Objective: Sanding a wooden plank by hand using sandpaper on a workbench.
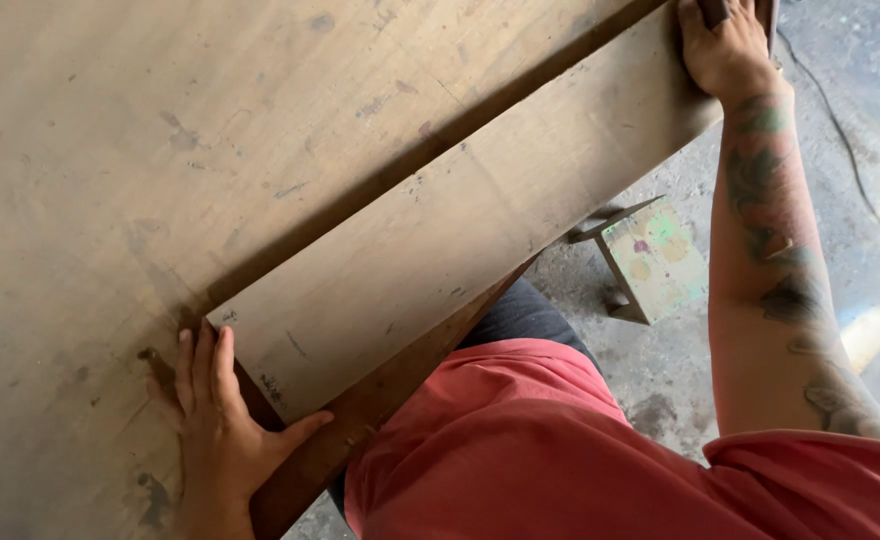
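Desk (110, 150): broad brown wooden top, scuffed and stained, fills the left and upper part of the head view; its near edge runs diagonally down toward the person's lap.
Left hand (222, 425): lies flat at the lower left, palm down on the desk, fingers (200, 365) extended upward beside the near short end of the plank, thumb spread to the right under the plank's lower corner.
Left grip: open, fingers apart and straight, pressing against the plank's end rather than closing round it.
Plank (460, 230): long, flat, pale wooden board, lying diagonally from lower left to upper right; its left portion rests on the desk, its right portion overhangs past the desk's edge. A dark shadow line runs along its upper long edge.
Clothing: red shirt (520, 450) across the lower centre and right; dark trousers (525, 312) show just below the plank.
Small stand (655, 260): a small angled piece with a paint-spotted, greenish face, on the floor, below the plank's overhang, well apart from both hands.
Floor (860, 130): grey concrete, dusty, with a thin dark cord lying on it at the upper right.
Right hand (725, 50): at the top right, on the far end of the plank, forearm tattooed, arm stretched out.
Right grip: fingers curl over the plank's far end; fingertips are cut off by the frame edge, so the closure cannot be fully told.
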